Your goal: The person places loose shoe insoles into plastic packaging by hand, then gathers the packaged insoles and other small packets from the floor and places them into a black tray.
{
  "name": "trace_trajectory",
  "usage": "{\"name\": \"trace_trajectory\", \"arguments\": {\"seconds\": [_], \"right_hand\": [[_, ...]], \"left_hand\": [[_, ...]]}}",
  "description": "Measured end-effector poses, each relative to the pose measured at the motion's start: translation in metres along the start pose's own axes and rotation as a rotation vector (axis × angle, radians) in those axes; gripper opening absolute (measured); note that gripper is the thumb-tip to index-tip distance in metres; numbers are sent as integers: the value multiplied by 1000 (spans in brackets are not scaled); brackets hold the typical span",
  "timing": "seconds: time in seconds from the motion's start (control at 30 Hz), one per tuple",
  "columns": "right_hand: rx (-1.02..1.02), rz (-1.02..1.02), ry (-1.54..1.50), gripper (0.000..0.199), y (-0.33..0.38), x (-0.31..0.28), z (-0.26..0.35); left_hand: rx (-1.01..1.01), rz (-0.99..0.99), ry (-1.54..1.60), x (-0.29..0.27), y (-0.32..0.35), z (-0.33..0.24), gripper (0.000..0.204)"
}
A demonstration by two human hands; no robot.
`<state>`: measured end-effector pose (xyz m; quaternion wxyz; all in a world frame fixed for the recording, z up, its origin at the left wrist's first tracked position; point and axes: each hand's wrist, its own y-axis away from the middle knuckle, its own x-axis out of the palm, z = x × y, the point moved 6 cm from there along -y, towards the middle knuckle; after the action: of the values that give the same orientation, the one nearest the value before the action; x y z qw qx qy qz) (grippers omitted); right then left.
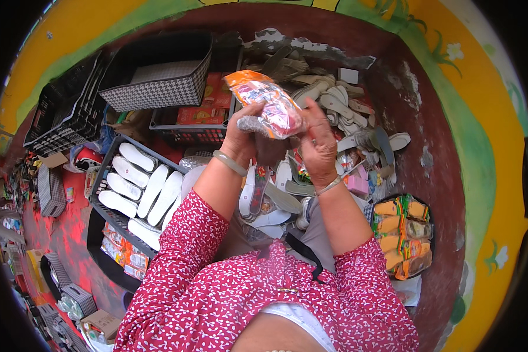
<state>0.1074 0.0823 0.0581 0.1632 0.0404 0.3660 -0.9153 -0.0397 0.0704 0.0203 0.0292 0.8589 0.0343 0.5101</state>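
My left hand [240,130] is curled in a pinch on the lower left edge of the orange-and-clear plastic packet [263,98], which is raised in front of me above my lap; a grey, fuzzy piece [253,125], perhaps an insole, lies under the same grip. My right hand [320,144] has its fingers bent at the packet's right end; whether they pinch the film or only touch it, I cannot tell. The packet tilts, orange end up and left, its contents blurred. Handling, as I judge it: keep the left pinch on the margin, not the bulging middle, so the slick film does not crumple; let the right fingertips square the near end with light, even pressure; mind that the grey piece could slip if the left thumb lifts. Staying above my lap looks sensible, since a dropped item would mix with the loose insoles [283,198] there. Further out, left: a dark crate [114,217] of white insoles [152,193], and a lower black bin holding orange packets [125,251]. Right: a black basket with bagged yellow insoles [390,226]. Beyond the hands: a houndstooth basket [158,88], red boxes [202,115] in a crate, and a heap of pale insoles [337,102] against the maroon wall [440,117].
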Motion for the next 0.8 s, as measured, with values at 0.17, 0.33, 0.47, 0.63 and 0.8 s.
{"name": "trace_trajectory", "arguments": {"seconds": [0.17,0.33,0.47,0.63,0.8], "right_hand": [[571,85,-382,44,12,12,-36],[517,94,-457,48,26,51,-43],[678,83,-172,30,28,34,-73],[698,2,-648,44,10,-9,-62],[540,-220,-1056,60,-11,-46,-45]], "left_hand": [[181,-12,148,-7,-5,-12,32],[202,-56,168,-6,-7,-8,30],[273,-114,223,-12,-12,-18,28],[431,-236,-111,-28,-7,-52,28],[306,-60,-259,-3,-3,-39,36]]}}
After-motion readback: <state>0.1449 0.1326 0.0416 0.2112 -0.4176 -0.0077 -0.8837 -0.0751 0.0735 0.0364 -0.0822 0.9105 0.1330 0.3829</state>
